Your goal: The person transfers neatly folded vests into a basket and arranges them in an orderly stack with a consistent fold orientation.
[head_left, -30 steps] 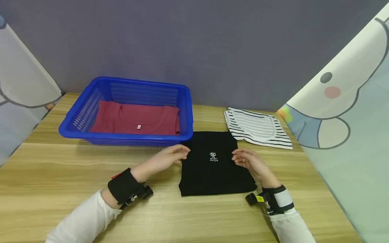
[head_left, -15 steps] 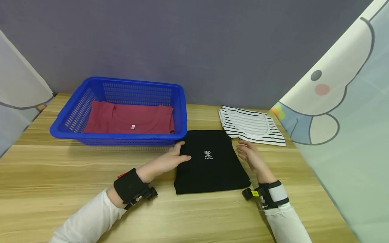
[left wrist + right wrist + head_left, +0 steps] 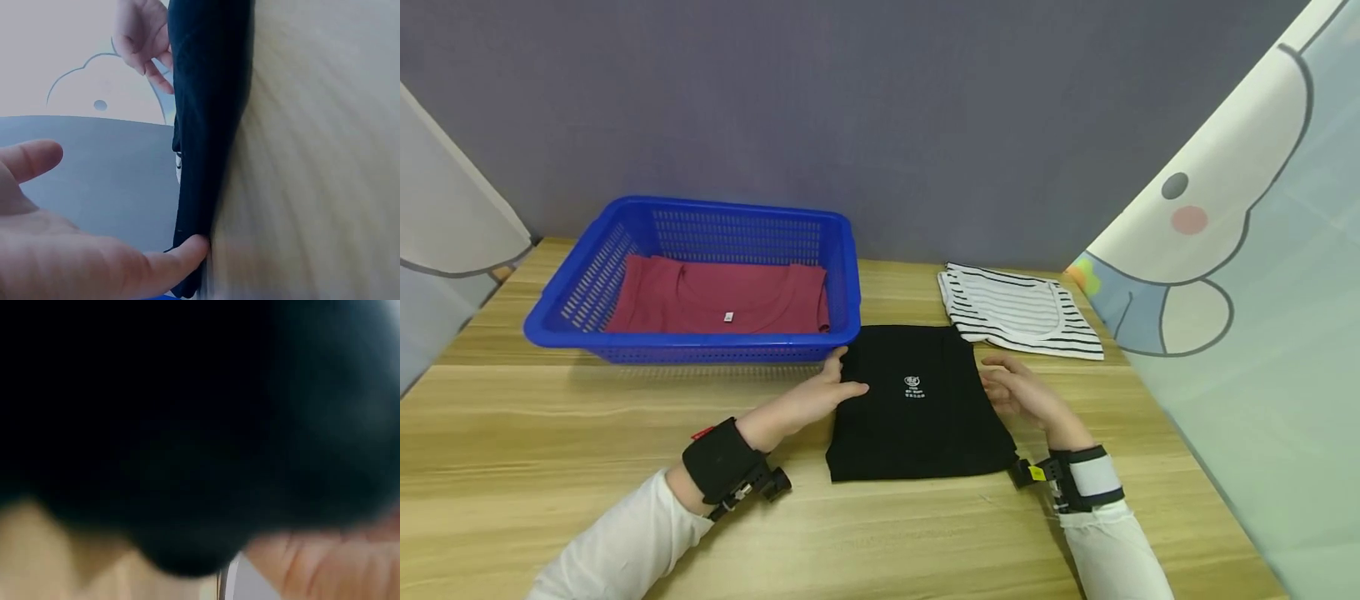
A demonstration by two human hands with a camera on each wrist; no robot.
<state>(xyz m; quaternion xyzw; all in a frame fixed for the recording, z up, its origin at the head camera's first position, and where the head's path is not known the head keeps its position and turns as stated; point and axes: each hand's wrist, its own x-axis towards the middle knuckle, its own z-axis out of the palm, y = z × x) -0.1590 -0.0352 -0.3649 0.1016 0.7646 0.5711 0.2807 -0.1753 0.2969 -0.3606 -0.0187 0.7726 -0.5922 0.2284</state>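
A folded black T-shirt (image 3: 925,425) with a small white print lies on the table. My left hand (image 3: 808,400) is at its left edge, thumb spread over the cloth and the fingers along the side by the basket. In the left wrist view a fingertip (image 3: 197,247) meets the bottom of the folded edge, while the thumb (image 3: 34,159) stands away from it. At the opposite edge is my right hand (image 3: 1026,396), fingers loosely bent beside the cloth. Dark, blurred fabric (image 3: 187,425) fills most of the right wrist view, hiding most of that hand.
A blue plastic basket (image 3: 700,340) stands behind and left of the black T-shirt, holding a folded red shirt (image 3: 752,292). At the back right lies a folded striped white shirt (image 3: 1018,308). A grey wall (image 3: 880,125) rises behind the wooden table (image 3: 887,542).
My left thumb has spread apart from the fingers, and the left fingers have reached farther along the T-shirt's edge. My right hand has come lower beside its right edge. The T-shirt keeps its shape.
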